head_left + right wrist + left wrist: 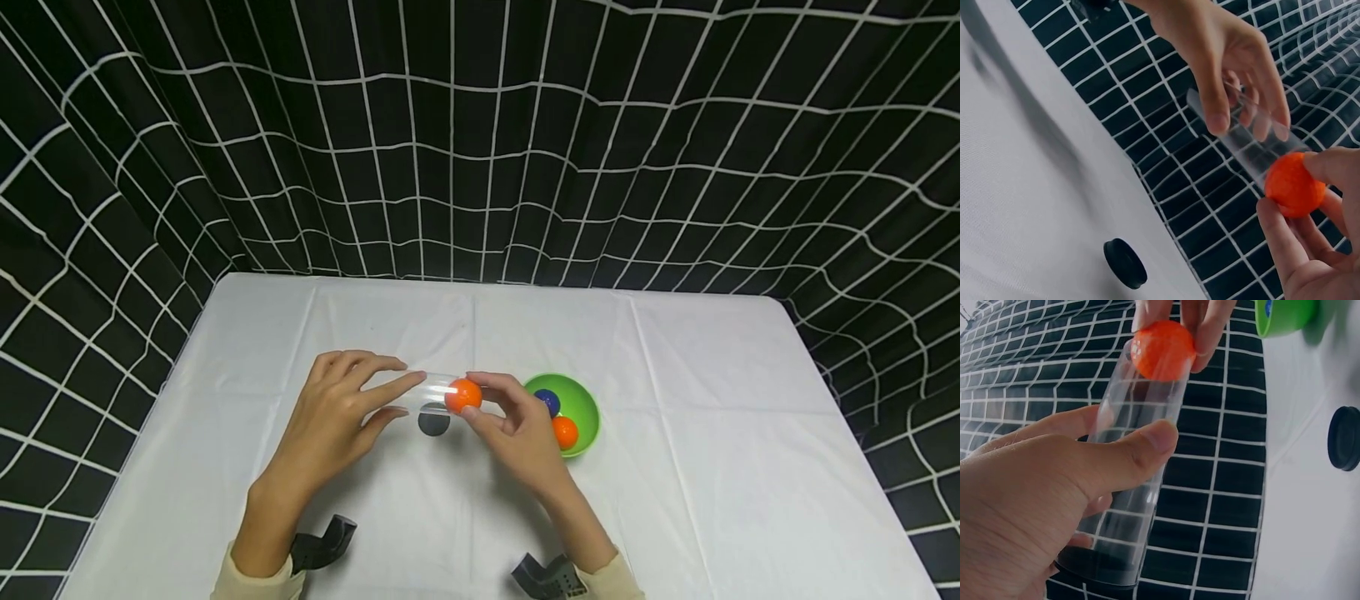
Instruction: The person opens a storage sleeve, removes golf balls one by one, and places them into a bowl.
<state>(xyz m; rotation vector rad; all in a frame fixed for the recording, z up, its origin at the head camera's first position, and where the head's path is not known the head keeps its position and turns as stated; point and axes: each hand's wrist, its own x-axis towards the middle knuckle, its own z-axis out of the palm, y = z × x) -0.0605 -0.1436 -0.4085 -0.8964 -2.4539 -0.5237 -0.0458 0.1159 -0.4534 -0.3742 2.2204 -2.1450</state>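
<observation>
A clear plastic tube (1132, 481) with a dark closed end is gripped by my left hand (341, 412), thumb on one side and fingers on the other. Its mouth points toward my right hand (521, 429), which pinches an orange ball (463, 396) between thumb and fingers. In the left wrist view the ball sits at the tube's mouth, partly behind the clear wall; how deep it goes I cannot tell. On the white cloth below lies a round black cap (1125, 263), apart from both hands.
Right of my right hand stands a green bowl (585, 410) holding a blue ball (547, 402) and another orange ball (565, 432). White cloth (720, 400) covers the table. Black curtains with white netting (487, 167) rise behind the table and along both sides.
</observation>
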